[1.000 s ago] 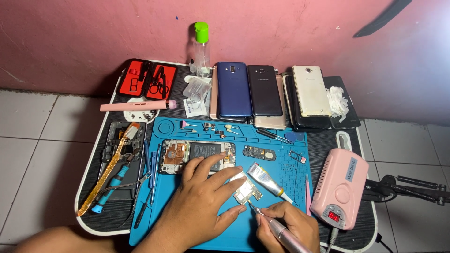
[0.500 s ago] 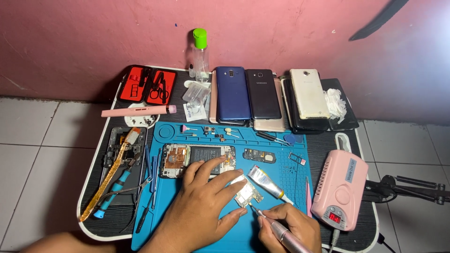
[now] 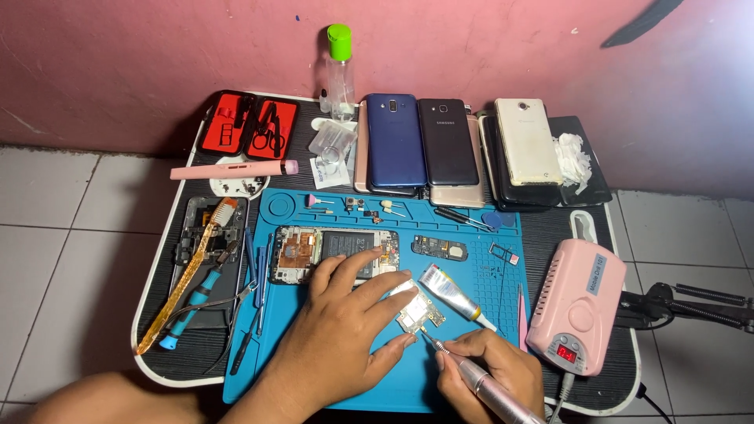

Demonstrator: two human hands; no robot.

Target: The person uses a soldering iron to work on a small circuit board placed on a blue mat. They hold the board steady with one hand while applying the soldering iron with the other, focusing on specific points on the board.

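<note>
My left hand (image 3: 339, 322) rests on the blue work mat (image 3: 298, 345), its fingertips pinning a small circuit board (image 3: 419, 312). My right hand (image 3: 493, 375) grips a silver pen-shaped rotary tool (image 3: 479, 385), whose tip touches the board's lower edge. An opened phone body (image 3: 314, 250) with exposed parts lies just above my left hand. A small glue tube (image 3: 454, 292) lies to the right of the board.
A pink control box (image 3: 573, 306) stands at the right. Several phones (image 3: 428, 141) are stacked at the back. A clear bottle with a green cap (image 3: 338, 63), a red tool case (image 3: 247, 124), a pink pen-like tool (image 3: 232, 169) and screwdrivers (image 3: 196, 286) sit at the left.
The view has shifted slightly. Both hands stay on the board and the tool in nearly the same place.
</note>
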